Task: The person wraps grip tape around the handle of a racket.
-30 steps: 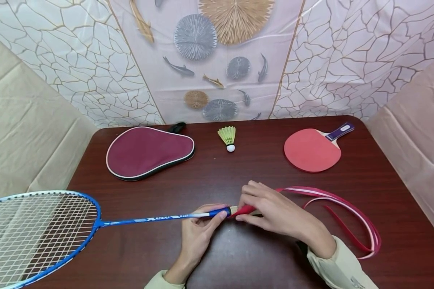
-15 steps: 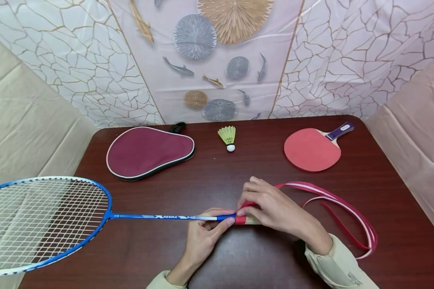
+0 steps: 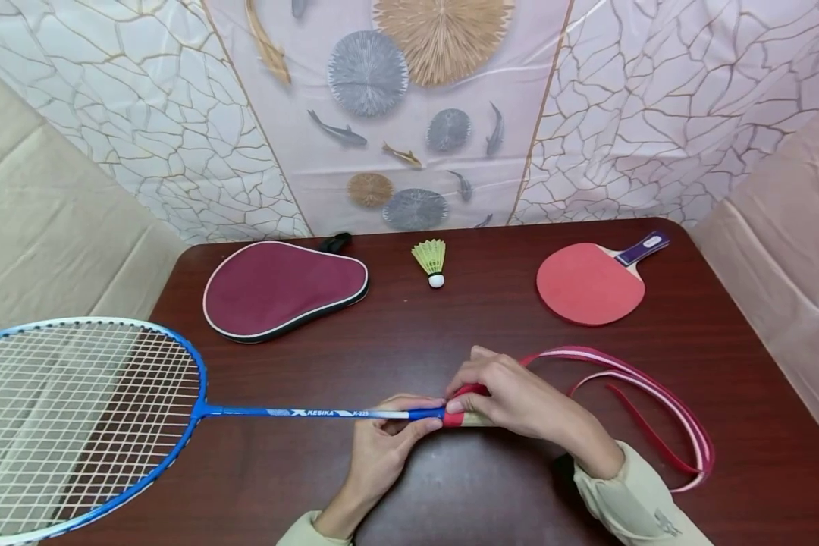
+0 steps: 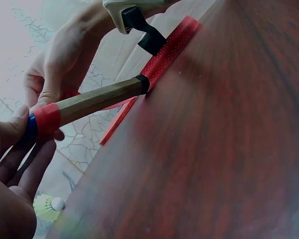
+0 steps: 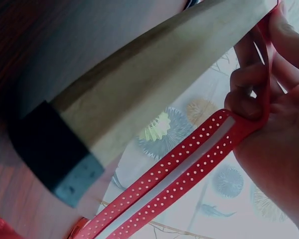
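My left hand (image 3: 381, 453) grips a blue-and-white badminton racket (image 3: 246, 412) at the blue cone above its handle. The racket's head reaches out of view on the left. Bare wood shows on the handle (image 4: 104, 99), with a black cap (image 5: 55, 154) at its butt end. A turn of red perforated grip tape (image 4: 47, 118) wraps the handle just below the cone. With thumb and fingers, my right hand (image 3: 519, 398) pinches the tape close to that turn. From there the loose tape (image 5: 164, 174) runs through the right palm, then curls over the table to the right.
A maroon paddle case (image 3: 283, 288) lies at the back left of the dark wooden table (image 3: 198, 470). Back centre is a yellow shuttlecock (image 3: 430, 259). A red table tennis paddle (image 3: 590, 284) rests at the back right. Fabric walls enclose the table's back and sides.
The racket has shifted slightly right and its head has risen in the head view. The tape now lies round the handle top instead of slanting off it. The right hand stays near the handle.
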### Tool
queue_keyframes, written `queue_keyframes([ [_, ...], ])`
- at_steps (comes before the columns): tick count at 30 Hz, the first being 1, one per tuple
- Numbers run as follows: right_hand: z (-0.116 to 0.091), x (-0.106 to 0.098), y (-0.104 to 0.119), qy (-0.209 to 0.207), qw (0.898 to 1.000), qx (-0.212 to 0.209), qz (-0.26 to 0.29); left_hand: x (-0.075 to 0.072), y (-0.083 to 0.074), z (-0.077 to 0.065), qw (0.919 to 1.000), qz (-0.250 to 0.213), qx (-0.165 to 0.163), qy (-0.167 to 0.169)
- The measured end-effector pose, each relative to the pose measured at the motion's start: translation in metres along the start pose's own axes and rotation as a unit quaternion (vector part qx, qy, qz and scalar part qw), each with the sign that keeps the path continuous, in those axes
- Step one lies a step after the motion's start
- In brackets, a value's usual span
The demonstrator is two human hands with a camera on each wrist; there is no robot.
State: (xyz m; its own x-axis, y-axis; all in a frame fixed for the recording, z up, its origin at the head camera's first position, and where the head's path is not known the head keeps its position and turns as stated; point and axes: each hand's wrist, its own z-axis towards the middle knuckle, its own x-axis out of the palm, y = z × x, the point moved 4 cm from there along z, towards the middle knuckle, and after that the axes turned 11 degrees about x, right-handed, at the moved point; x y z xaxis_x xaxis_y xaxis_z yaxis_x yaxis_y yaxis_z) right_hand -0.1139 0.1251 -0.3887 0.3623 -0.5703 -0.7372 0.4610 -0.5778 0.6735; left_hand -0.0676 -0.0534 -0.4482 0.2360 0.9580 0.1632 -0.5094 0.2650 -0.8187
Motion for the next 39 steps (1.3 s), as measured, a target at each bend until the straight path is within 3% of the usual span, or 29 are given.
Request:
queue_keyframes([
  [4,-0.003,0.001,0.0,0.004,1.0,0.0,-0.003,0.001,0.0,-0.001,0.9999,-0.012,0.005,0.003],
  [13,-0.006,0.001,0.006,-0.025,0.996,-0.079,-0.043,0.001,0.001,-0.003,0.9992,-0.029,-0.029,0.004],
  [18,-0.007,0.001,0.009,-0.028,0.993,-0.106,-0.048,0.0,0.003,-0.004,0.9988,0.005,-0.047,0.01],
  [20,-0.007,0.001,0.01,-0.03,0.992,-0.113,-0.054,0.0,0.005,-0.005,0.9971,0.022,-0.072,0.014],
  [26,-0.007,0.0,0.012,-0.049,0.987,-0.125,-0.085,0.001,0.012,-0.007,0.9877,-0.052,-0.146,0.023],
  [32,-0.007,0.0,0.014,-0.058,0.985,-0.135,-0.092,0.001,0.012,-0.007,0.9801,-0.106,-0.167,0.017],
  [35,-0.006,0.001,0.015,-0.056,0.985,-0.137,-0.086,0.001,0.012,-0.007,0.978,-0.113,-0.175,0.01],
  [39,-0.004,0.004,0.017,-0.051,0.986,-0.141,-0.079,0.0,0.014,-0.007,0.9794,-0.087,-0.182,-0.007],
])
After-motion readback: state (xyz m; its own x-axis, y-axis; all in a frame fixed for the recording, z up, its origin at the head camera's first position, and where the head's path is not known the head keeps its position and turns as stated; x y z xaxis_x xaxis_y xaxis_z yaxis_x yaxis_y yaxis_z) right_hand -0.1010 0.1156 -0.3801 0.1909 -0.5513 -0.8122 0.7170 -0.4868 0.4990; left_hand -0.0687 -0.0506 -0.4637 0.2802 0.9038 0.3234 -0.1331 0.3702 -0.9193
